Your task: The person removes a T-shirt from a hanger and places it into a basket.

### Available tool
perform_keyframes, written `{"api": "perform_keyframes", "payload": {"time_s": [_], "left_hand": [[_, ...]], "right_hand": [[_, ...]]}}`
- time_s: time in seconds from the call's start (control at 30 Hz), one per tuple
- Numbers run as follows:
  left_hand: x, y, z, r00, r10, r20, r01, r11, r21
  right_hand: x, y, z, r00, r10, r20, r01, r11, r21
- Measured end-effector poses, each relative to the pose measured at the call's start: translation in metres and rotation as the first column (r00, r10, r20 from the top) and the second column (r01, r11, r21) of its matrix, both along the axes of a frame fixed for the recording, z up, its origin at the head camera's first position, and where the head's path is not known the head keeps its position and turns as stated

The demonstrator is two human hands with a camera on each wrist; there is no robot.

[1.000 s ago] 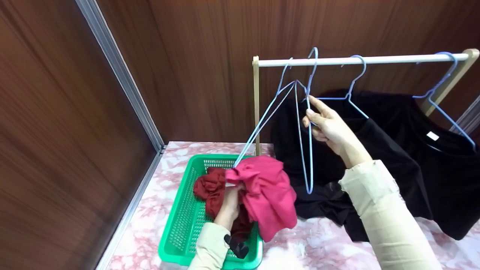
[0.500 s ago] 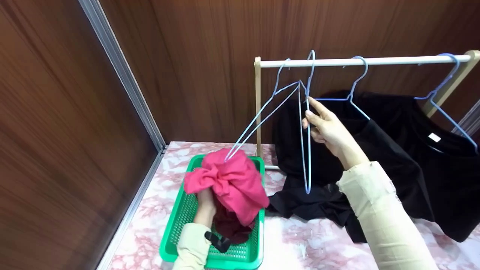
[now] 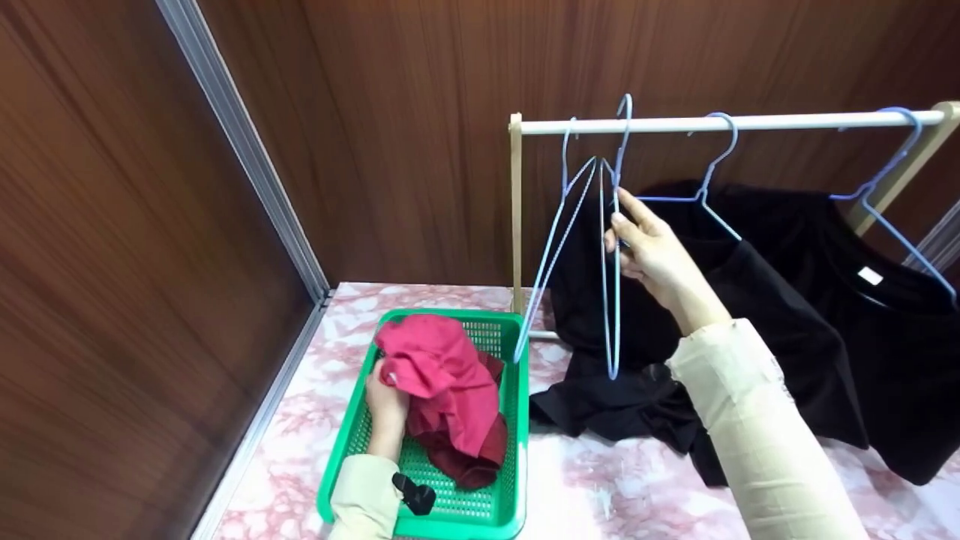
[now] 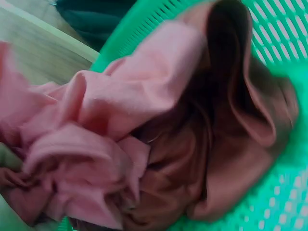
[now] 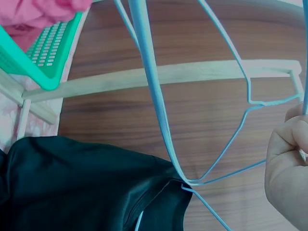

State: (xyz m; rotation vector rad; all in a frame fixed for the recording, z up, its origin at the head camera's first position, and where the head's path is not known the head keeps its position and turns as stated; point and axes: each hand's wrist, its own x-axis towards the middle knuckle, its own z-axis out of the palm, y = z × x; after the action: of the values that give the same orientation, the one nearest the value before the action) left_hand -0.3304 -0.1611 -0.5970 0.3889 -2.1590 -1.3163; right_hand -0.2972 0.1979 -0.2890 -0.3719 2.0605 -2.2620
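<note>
Head view: left hand [image 3: 388, 416] gripped the pink cloth [image 3: 442, 367] in the green basket [image 3: 519, 487], fingertips covered; right hand [image 3: 660, 262] pinched a blue hanger [image 3: 616, 300]. Marbled table [image 3: 289, 442]; brown wood-grain wall [image 3: 420, 165] on the far side. Left wrist view: blurred, hand mostly cut off; dark red cloth [image 4: 231, 178] lay right of pink. Right wrist view: right hand cut off at right; hanger crossed the middle.

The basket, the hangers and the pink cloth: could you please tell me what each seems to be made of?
Basket: likely moulded plastic with a slight gloss; its green walls have regular rows of small openings.
Hangers: probably metal wire with a bluish coating, judging by the thin bent rods; the core is hidden.
Pink cloth: soft, matte fabric, falling in loose folds; fibre unclear.
</note>
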Motion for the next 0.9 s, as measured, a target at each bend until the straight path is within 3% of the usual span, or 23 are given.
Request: {"api": "perform_keyframes", "payload": {"time_s": [0.03,0.07,0.13,0.23,0.37,0.57,0.8,0.9], "left_hand": [[0.012,0.004,0.018,0.997,-0.002,0.077,0.008,0.998,-0.069],[0.022,0.008,0.032,0.994,-0.004,0.108,0.018,0.992,-0.128],[0.055,0.019,0.077,0.981,-0.058,0.186,0.082,0.988,-0.129],[0.057,0.013,0.075,0.949,-0.093,0.301,0.154,0.971,-0.185],[0.061,0.012,0.082,0.911,-0.093,0.403,0.202,0.950,-0.239],[0.066,0.011,0.095,0.882,-0.096,0.460,0.270,0.905,-0.329],[0.072,0.003,0.107,0.834,-0.191,0.517,0.375,0.884,-0.279],[0.073,-0.002,0.111,0.805,-0.242,0.542,0.428,0.869,-0.247]], "right_hand": [[-0.001,-0.001,0.000,1.000,0.000,-0.002,0.000,1.000,-0.003],[-0.001,-0.001,0.001,1.000,0.001,-0.005,-0.001,1.000,-0.007],[-0.002,-0.002,0.001,1.000,0.004,-0.009,-0.004,1.000,-0.012],[-0.003,-0.004,0.001,1.000,0.007,-0.011,-0.007,1.000,-0.006],[-0.004,-0.007,-0.001,1.000,0.011,-0.005,-0.011,1.000,-0.006],[-0.005,-0.008,-0.005,1.000,0.006,-0.001,-0.006,1.000,-0.002],[-0.007,-0.008,-0.006,1.000,-0.009,0.003,0.009,1.000,-0.001],[-0.006,-0.006,-0.005,1.000,-0.020,-0.004,0.020,1.000,-0.010]]}}
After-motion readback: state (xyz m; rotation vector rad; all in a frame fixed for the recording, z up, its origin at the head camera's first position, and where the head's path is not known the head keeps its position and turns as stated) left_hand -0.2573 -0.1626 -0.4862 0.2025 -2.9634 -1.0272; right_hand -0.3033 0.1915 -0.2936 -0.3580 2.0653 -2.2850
